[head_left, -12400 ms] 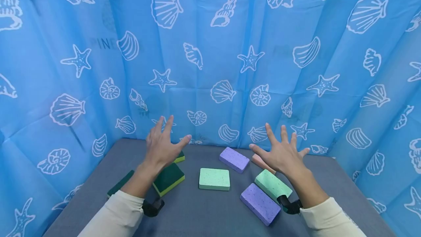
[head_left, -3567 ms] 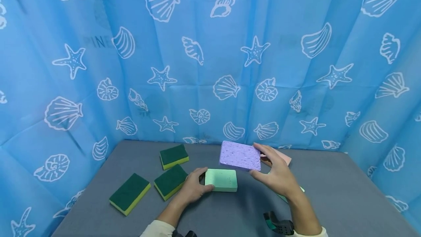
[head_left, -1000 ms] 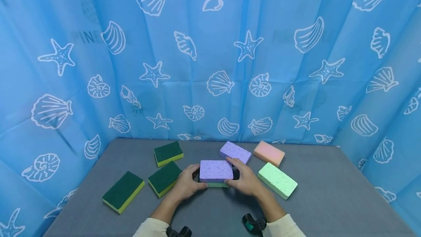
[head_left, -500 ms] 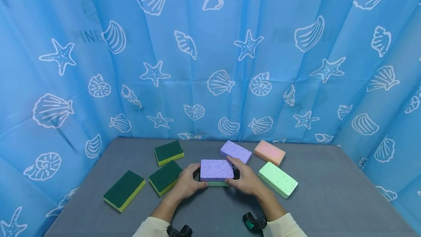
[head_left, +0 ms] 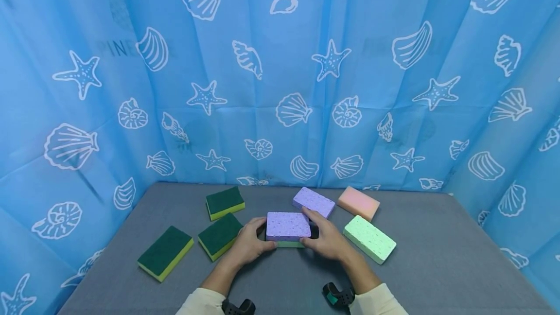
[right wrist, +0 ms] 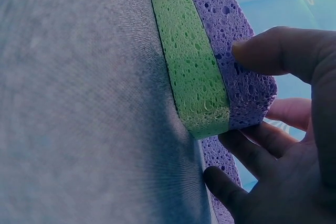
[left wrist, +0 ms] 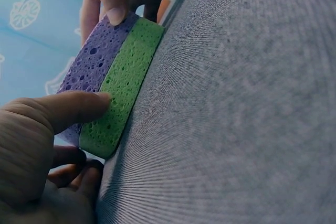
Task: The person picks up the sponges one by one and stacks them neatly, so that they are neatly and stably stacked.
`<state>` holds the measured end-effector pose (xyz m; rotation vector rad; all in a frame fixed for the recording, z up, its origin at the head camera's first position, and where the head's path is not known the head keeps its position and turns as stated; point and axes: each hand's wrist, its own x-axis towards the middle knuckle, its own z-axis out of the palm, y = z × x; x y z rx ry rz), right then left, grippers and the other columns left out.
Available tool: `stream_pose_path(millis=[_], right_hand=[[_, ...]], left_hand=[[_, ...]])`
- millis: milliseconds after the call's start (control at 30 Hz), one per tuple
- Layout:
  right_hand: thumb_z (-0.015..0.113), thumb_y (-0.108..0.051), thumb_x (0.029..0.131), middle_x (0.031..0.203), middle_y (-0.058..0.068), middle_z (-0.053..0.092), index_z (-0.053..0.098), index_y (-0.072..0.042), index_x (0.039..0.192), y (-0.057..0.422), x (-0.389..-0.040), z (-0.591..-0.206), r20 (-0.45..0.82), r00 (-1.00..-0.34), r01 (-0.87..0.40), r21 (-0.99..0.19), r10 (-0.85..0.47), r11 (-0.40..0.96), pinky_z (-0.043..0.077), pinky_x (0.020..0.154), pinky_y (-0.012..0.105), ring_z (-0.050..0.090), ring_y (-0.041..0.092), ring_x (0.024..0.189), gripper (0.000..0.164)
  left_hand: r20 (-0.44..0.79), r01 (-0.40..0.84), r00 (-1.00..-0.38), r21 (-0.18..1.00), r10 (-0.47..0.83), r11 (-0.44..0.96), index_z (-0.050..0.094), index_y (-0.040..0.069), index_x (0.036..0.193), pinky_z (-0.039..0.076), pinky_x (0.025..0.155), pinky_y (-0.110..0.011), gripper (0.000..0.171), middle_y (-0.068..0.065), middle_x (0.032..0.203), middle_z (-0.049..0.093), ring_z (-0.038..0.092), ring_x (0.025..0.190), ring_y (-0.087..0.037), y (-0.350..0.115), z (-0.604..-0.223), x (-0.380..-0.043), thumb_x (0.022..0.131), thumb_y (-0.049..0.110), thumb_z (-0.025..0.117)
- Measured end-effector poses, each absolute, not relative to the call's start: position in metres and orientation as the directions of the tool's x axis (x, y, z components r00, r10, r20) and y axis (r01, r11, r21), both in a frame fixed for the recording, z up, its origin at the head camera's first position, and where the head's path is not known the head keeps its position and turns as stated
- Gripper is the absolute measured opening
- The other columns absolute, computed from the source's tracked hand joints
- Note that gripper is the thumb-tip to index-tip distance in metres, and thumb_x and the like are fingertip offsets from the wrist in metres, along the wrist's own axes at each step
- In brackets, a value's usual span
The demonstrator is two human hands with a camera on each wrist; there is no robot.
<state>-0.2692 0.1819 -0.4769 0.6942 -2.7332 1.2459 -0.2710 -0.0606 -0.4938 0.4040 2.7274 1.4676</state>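
At the middle of the table a purple sponge [head_left: 288, 225] lies flat on top of a light green sponge [head_left: 290, 244], their long edges nearly lined up. My left hand [head_left: 249, 244] grips the left end; in the left wrist view its thumb presses the front of the green sponge [left wrist: 128, 72] close to the seam. From the right end my right hand [head_left: 327, 240] pinches the purple sponge [right wrist: 223, 30], thumb in front and fingers behind, as the right wrist view shows. The green sponge rests on the grey cloth. The back of the stack is hidden.
Left of the hands lie dark green and yellow scouring sponges: one at front left [head_left: 165, 253], one beside my left forearm [head_left: 220, 235], one farther back [head_left: 225, 201]. Another purple sponge [head_left: 313, 201], a peach sponge [head_left: 358, 203] and a light green sponge [head_left: 370, 238] lie right. A blue curtain [head_left: 280, 77] hangs behind.
Both hands were raised and spread at first. Later my right hand carried the purple sponge leftward while my left held the green one. Now purple sits on green; the last second looks still.
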Motion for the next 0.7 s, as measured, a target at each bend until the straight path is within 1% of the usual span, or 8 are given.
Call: stream_pose_path(millis=[133,233,467,567,700], right_hand=[[0.073,-0.019,0.082,0.147,0.018,0.04,0.037,-0.001,0.147,0.1817,-0.269,-0.4773,0.231,-0.898,-0.421,-0.697,-0.374,0.581,0.028,0.104,0.059,0.035,0.038,0.134,0.077],[0.073,-0.019,0.082,0.147,0.018,0.04,0.037,-0.001,0.148,0.1815,-0.2693,-0.4777,0.234,-0.898,-0.422,-0.693,-0.371,0.585,0.028,0.104,0.058,0.034,0.037,0.134,0.077],[0.073,-0.019,0.082,0.147,0.018,0.039,0.037,-0.002,0.148,0.1811,-0.2692,-0.4782,0.224,-0.902,-0.413,-0.692,-0.368,0.592,0.027,0.104,0.059,0.034,0.038,0.134,0.077],[0.073,-0.018,0.082,0.147,0.018,0.04,0.037,-0.002,0.148,0.1811,-0.2694,-0.4783,0.222,-0.903,-0.412,-0.692,-0.369,0.593,0.028,0.104,0.059,0.035,0.037,0.134,0.077],[0.073,-0.018,0.082,0.147,0.017,0.039,0.037,-0.003,0.148,0.1812,-0.2696,-0.4783,0.217,-0.904,-0.407,-0.696,-0.367,0.591,0.027,0.104,0.06,0.034,0.038,0.134,0.077]], left_hand=[[0.122,0.232,-0.962,0.835,0.244,0.5,0.049,-0.008,0.135,0.041,0.098,-0.047,0.072,-0.021,0.132,0.05,0.048,0.121,-0.035,-0.0609,-0.4937,-0.2703,0.075,0.013,0.083],[0.133,0.243,-0.957,0.853,0.258,0.462,0.045,-0.006,0.139,0.041,0.098,-0.047,0.077,-0.021,0.132,0.05,0.049,0.121,-0.035,-0.0621,-0.4945,-0.2697,0.076,0.016,0.083],[0.169,0.256,-0.945,0.914,0.279,0.314,0.032,-0.001,0.148,0.037,0.102,-0.049,0.089,-0.021,0.141,0.044,0.043,0.127,-0.036,-0.0646,-0.4975,-0.2717,0.078,0.023,0.082],[0.196,0.264,-0.94,0.935,0.279,0.235,0.033,0.004,0.149,0.037,0.101,-0.051,0.087,-0.021,0.145,0.039,0.04,0.129,-0.038,-0.0648,-0.4972,-0.2739,0.079,0.023,0.081],[0.216,0.268,-0.937,0.948,0.274,0.171,0.036,0.008,0.148,0.037,0.099,-0.054,0.083,-0.02,0.148,0.036,0.037,0.131,-0.039,-0.0654,-0.4948,-0.275,0.079,0.021,0.081]])
